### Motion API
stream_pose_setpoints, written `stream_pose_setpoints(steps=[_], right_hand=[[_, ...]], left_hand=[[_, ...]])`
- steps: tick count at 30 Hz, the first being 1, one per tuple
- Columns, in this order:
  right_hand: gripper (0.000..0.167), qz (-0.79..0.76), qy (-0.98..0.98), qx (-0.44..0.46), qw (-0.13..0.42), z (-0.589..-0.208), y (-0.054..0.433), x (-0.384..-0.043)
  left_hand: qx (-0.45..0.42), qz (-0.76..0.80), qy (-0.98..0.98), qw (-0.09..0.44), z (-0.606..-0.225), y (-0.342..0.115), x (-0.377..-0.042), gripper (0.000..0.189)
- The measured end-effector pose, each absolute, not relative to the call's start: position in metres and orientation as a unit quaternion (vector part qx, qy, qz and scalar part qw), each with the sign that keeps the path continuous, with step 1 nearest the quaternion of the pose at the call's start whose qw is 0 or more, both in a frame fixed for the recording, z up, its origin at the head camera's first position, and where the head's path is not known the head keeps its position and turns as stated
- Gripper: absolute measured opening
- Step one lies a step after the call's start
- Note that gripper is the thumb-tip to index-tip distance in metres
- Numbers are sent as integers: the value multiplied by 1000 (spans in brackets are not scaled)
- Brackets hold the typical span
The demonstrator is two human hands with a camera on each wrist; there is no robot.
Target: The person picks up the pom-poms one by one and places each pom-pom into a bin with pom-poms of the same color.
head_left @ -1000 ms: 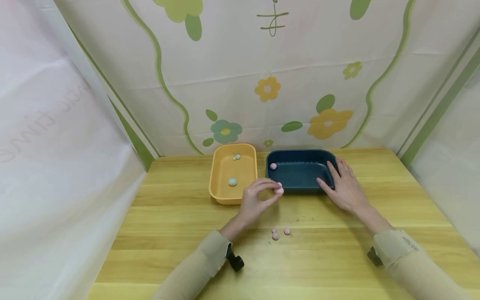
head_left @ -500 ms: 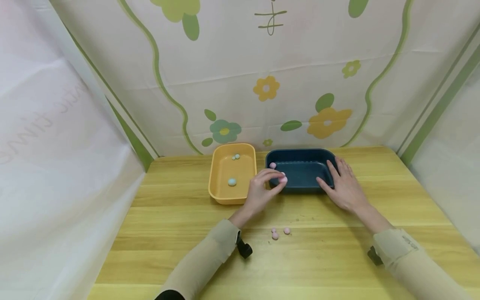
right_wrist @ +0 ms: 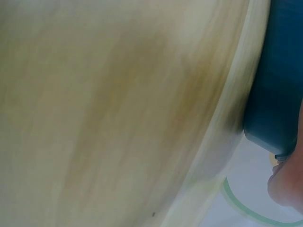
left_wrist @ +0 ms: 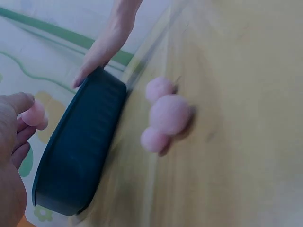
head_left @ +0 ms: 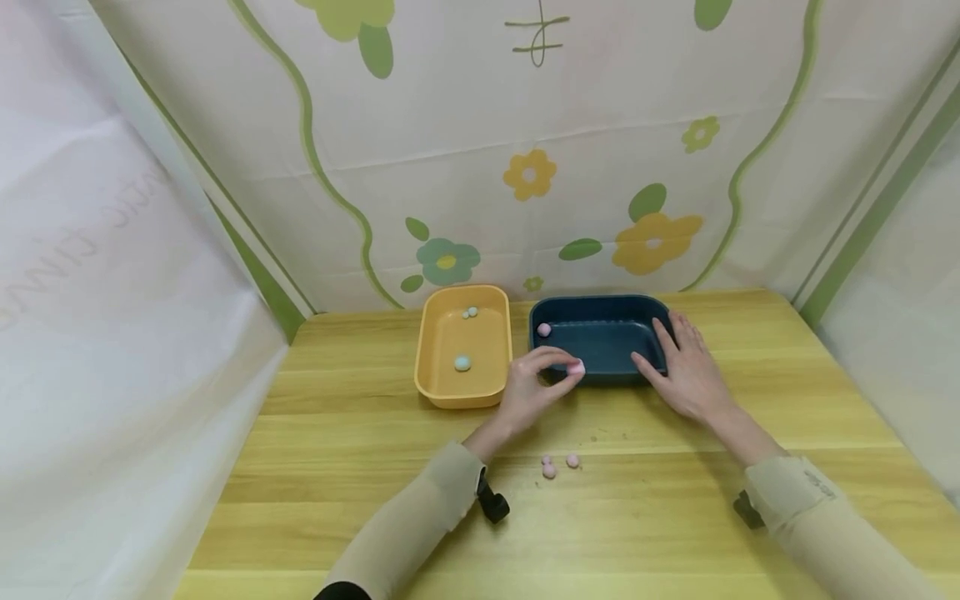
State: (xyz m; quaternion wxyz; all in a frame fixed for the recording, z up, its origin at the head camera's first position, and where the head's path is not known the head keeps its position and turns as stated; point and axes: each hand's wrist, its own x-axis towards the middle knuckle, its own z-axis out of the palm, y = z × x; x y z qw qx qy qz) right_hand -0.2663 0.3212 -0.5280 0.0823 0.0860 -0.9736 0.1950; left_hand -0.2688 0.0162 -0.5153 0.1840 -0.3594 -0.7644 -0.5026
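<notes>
My left hand (head_left: 531,385) pinches pink pom-poms (head_left: 576,367) between thumb and fingertips, right at the front rim of the dark blue tray (head_left: 607,340). The left wrist view shows a larger pink pom-pom (left_wrist: 33,113) at those fingertips, with a smaller one partly hidden behind it. Inside the tray's left end lies another pink pom-pom (head_left: 544,330). My right hand (head_left: 692,375) rests with spread, fairly straight fingers on the tray's right end. On the table before the tray, three pink pom-poms (head_left: 550,471) lie close together.
Left of the blue tray stands a yellow tray (head_left: 424,367) holding a larger mint pom-pom (head_left: 462,363) and two small mint ones (head_left: 472,312). Both trays stand at the back of the wooden table (head_left: 337,467), in front of a flower-printed curtain (head_left: 480,125).
My left hand has moved right with the pink pom-poms, from the tray's front left corner along its front rim. The right hand stays on the tray's right end.
</notes>
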Motion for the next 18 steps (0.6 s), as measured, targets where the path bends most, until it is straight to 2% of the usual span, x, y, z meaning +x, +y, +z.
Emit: stream_pose_setpoints(steps=[8,18], right_hand=[[91,196,-973,88,89,-526,321,-266],[91,204,-972,87,80,-528,321,-265]], left_hand=[[-371,-491,-776,136,-512,10,-249,13],[-370,-484,-782,131,-512,2,-247,14]])
